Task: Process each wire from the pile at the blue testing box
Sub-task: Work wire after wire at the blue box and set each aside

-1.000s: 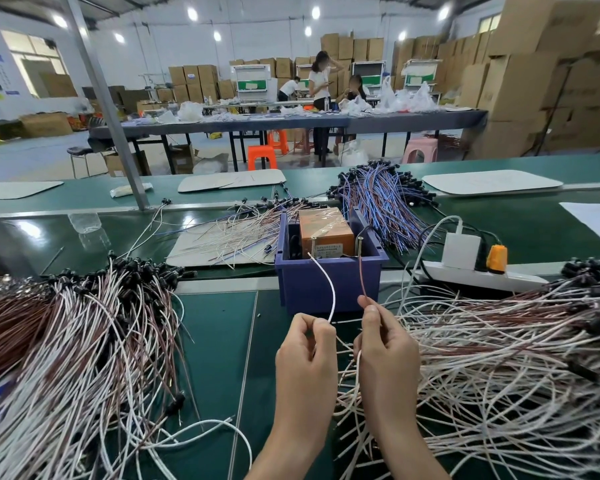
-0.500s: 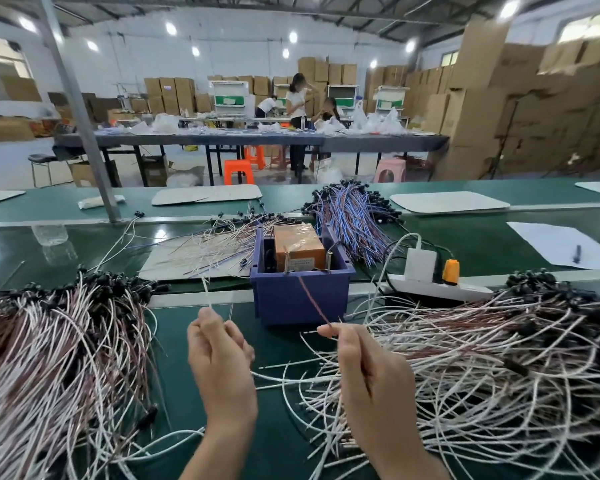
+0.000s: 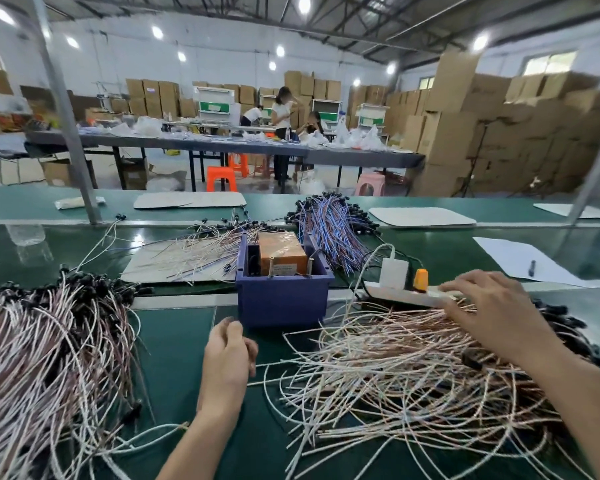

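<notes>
The blue testing box [image 3: 284, 299] stands on the green bench straight ahead, with an orange tester [image 3: 281, 252] and two upright metal probes inside it. A loose pile of white and brown wires [image 3: 395, 368] lies to its right. My right hand [image 3: 489, 306] reaches over the far side of this pile with fingers spread, fingertips touching the wires. My left hand [image 3: 227, 355] hovers just in front of the box with fingers curled; I see no wire in it. A second big pile of wires [image 3: 49, 358] with black ends fills the left.
A white power strip [image 3: 406, 294] with a white adapter [image 3: 392, 271] and an orange plug [image 3: 421, 279] lies right of the box. Behind it are a bundle of blue wires [image 3: 329, 226], wires on a white board [image 3: 194, 251], and paper with a pen [image 3: 520, 261].
Both hands let go of the wire ends held at the box. My right hand has moved right onto the far part of the right pile. My left hand has come back in front of the box.
</notes>
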Demonstrator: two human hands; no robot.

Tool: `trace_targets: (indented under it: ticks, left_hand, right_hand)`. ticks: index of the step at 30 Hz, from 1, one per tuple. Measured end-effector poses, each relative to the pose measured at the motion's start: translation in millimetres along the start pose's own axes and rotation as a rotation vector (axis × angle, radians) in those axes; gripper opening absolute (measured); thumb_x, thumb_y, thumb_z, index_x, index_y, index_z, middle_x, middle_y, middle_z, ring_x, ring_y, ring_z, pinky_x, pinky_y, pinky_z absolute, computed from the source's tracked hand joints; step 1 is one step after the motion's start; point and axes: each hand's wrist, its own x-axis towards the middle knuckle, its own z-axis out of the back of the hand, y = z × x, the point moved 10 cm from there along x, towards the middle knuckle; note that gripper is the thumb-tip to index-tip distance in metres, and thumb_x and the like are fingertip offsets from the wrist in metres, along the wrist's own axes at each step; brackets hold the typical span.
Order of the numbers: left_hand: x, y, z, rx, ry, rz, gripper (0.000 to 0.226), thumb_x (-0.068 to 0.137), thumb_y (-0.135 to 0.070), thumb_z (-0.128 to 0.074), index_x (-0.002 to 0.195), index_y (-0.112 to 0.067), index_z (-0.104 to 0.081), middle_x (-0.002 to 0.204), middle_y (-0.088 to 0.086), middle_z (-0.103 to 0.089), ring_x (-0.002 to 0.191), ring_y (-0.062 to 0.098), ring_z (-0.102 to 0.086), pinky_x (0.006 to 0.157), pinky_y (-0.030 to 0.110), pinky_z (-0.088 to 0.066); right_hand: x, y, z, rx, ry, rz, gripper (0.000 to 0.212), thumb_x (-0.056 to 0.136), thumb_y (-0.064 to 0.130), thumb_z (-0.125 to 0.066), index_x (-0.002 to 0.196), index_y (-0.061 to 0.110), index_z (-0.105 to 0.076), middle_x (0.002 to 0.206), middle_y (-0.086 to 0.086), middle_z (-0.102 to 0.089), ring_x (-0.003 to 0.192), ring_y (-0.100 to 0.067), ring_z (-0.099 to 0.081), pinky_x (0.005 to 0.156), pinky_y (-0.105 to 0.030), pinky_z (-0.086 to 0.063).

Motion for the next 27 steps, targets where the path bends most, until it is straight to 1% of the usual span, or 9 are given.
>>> trace_targets:
  ticks: [2,5,7,12,18,20,22,24,27]
  left_hand:
    - [-4,-4,-2,0.015,0.001,-0.023,0.014,0.107,-0.028,-0.037,0.115,-0.031,-0.048,0.059,-0.006,-0.055,0.045,0.008,-0.043,0.054,0.03,-0.041]
    - [-9,-10,-11,0.033,0.031,-0.055,0.014,0.107,-0.026,-0.039,0.11,-0.035,-0.049,0.066,-0.003,-0.054,0.049,0.007,-0.044,0.055,0.028,-0.041]
    - [-11,-13,-14,0.061,0.06,-0.08,0.015,0.106,-0.027,-0.04,0.112,-0.039,-0.047,0.066,-0.005,-0.054,0.052,0.007,-0.044,0.057,0.029,-0.041]
    - [-10,-14,1,0.147,0.122,-0.098,0.02,0.103,-0.02,-0.042,0.115,-0.031,-0.054,0.059,-0.01,-0.058,0.054,0.007,-0.05,0.054,0.029,-0.047]
    - [43,-77,104,0.958,-0.2,-0.274,0.025,0.102,-0.03,-0.045,0.119,-0.015,-0.056,0.093,0.004,-0.067,0.085,0.024,-0.063,0.076,0.038,-0.049]
    - [59,-99,148,1.325,-0.39,-0.214,0.034,0.103,-0.032,-0.042,0.126,-0.007,-0.05,0.112,0.014,-0.063,0.103,0.03,-0.058,0.086,0.041,-0.046]
    - [74,-106,194,1.46,-0.499,-0.049,0.04,0.102,-0.028,-0.042,0.131,-0.001,-0.047,0.129,0.022,-0.057,0.116,0.037,-0.054,0.095,0.044,-0.043]
    - [83,-99,227,1.431,-0.472,0.061,0.036,0.102,-0.028,-0.045,0.12,0.0,-0.056,0.125,0.022,-0.061,0.112,0.037,-0.058,0.093,0.041,-0.046]
    - [91,-82,239,1.411,-0.328,0.071,0.031,0.102,-0.029,-0.049,0.083,-0.007,-0.059,0.097,0.013,-0.067,0.089,0.03,-0.065,0.086,0.039,-0.054]
  right_hand:
    - [-15,12,5,0.17,-0.115,-0.018,0.044,0.098,0.046,-0.044,0.121,0.019,-0.07,0.12,-0.005,-0.068,0.117,-0.027,-0.058,0.105,-0.046,-0.04]
    - [-39,74,-4,0.345,-0.217,0.09,0.037,0.105,0.041,-0.042,0.123,0.02,-0.067,0.118,-0.002,-0.068,0.116,-0.018,-0.054,0.105,-0.036,-0.036]
    - [-48,127,-20,0.441,-0.19,0.17,0.04,0.099,0.043,-0.04,0.123,0.024,-0.066,0.116,0.005,-0.067,0.114,-0.011,-0.053,0.104,-0.027,-0.032]
    - [-60,190,-76,0.558,-0.037,0.142,0.035,0.102,0.039,-0.043,0.126,0.027,-0.065,0.121,0.007,-0.067,0.119,-0.015,-0.058,0.109,-0.031,-0.037]
    - [-64,188,-85,0.505,-0.103,0.175,0.023,0.089,0.019,-0.066,0.111,0.021,-0.073,0.107,0.003,-0.072,0.103,-0.017,-0.065,0.098,-0.035,-0.043]
    - [-64,190,-83,0.483,-0.126,0.184,0.024,0.086,0.018,-0.068,0.109,0.02,-0.073,0.103,0.002,-0.073,0.099,-0.02,-0.067,0.095,-0.037,-0.047]
    - [-64,189,-86,0.491,-0.125,0.174,0.025,0.086,0.019,-0.066,0.11,0.021,-0.073,0.104,0.002,-0.073,0.101,-0.022,-0.067,0.096,-0.04,-0.049]
    - [-63,187,-90,0.497,-0.126,0.169,0.026,0.087,0.022,-0.063,0.112,0.021,-0.072,0.106,0.002,-0.072,0.103,-0.022,-0.067,0.098,-0.04,-0.047]
    - [-63,186,-92,0.502,-0.135,0.175,0.026,0.089,0.023,-0.061,0.113,0.023,-0.071,0.106,0.004,-0.071,0.103,-0.021,-0.066,0.099,-0.04,-0.047]
